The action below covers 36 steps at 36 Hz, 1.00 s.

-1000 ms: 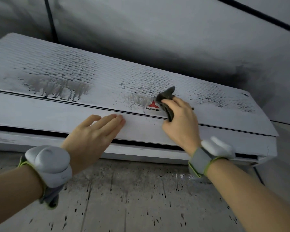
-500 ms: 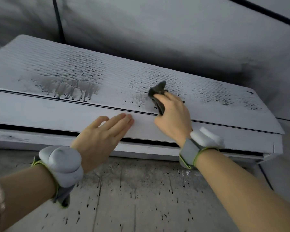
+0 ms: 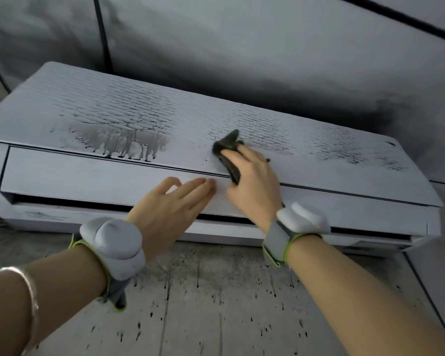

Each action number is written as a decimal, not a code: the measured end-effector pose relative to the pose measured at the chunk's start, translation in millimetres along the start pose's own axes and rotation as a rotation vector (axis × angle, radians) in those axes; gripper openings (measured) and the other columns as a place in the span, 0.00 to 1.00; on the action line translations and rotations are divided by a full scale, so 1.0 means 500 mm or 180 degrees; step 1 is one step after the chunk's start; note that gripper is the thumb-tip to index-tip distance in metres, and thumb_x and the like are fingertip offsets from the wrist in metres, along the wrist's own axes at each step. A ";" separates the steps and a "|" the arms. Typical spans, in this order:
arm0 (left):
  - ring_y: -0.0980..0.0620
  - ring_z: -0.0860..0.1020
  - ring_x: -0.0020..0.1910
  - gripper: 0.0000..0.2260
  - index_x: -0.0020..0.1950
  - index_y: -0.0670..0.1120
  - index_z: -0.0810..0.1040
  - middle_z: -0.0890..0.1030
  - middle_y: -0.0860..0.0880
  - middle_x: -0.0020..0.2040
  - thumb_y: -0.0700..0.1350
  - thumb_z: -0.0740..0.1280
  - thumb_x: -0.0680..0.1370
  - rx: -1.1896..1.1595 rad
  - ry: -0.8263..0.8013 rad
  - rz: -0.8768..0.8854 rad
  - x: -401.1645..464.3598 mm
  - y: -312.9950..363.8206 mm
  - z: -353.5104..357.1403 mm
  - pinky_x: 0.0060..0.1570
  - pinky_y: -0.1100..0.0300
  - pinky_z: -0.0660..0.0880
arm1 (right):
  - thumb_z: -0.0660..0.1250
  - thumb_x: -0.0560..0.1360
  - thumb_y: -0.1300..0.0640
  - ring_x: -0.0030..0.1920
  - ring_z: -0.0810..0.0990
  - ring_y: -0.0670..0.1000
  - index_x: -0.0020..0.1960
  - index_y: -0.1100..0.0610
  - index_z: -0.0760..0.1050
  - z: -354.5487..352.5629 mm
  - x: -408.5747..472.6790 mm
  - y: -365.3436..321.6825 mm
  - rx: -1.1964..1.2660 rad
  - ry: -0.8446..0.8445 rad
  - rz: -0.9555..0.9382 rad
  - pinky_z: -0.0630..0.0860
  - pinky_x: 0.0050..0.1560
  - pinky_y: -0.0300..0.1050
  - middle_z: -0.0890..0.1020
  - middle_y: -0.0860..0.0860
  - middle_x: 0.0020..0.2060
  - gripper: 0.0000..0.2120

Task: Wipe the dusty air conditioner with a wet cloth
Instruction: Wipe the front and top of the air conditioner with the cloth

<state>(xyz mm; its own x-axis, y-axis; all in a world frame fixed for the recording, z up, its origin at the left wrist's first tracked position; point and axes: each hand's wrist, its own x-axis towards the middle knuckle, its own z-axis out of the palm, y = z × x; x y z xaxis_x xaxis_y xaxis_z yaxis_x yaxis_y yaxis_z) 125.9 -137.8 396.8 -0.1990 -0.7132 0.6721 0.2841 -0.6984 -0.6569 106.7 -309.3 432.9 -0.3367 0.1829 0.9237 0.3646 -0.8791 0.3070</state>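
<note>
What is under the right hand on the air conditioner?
A dark cloth, pressed by the right hand against the air conditioner top panel. The panel surface beneath the cloth is covered, so its state is hidden.

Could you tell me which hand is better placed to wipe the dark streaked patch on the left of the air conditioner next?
Right: the right hand already holds the cloth beside the streaked patch; the left hand rests flat and empty on the front panel.

- A grey wall (image 3: 242, 47) is seen from nine to three o'clock, heavily soot-darkened toward two o'clock.
- A dark vertical line (image 3: 103, 34) is noted at eleven o'clock, a slanted dark line (image 3: 401, 19) at one o'clock.
- The lower wall surface (image 3: 216, 304) at six o'clock is marked with black drip spots and streaks.
</note>
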 end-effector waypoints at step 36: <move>0.45 0.73 0.54 0.19 0.61 0.39 0.76 0.77 0.43 0.58 0.46 0.57 0.75 0.0440 0.0076 -0.0579 -0.285 -0.248 -0.013 0.52 0.51 0.66 | 0.63 0.66 0.69 0.60 0.75 0.57 0.63 0.53 0.75 0.062 0.018 -0.143 -0.0008 0.0053 -0.0183 0.74 0.55 0.50 0.78 0.51 0.61 0.27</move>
<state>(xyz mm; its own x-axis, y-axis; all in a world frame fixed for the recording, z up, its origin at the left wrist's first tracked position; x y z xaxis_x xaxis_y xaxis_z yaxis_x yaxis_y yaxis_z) 112.6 50.1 380.5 -0.2803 -0.5785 0.7660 0.3669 -0.8020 -0.4714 104.3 -231.1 426.4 -0.3714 0.2259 0.9006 0.3421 -0.8684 0.3589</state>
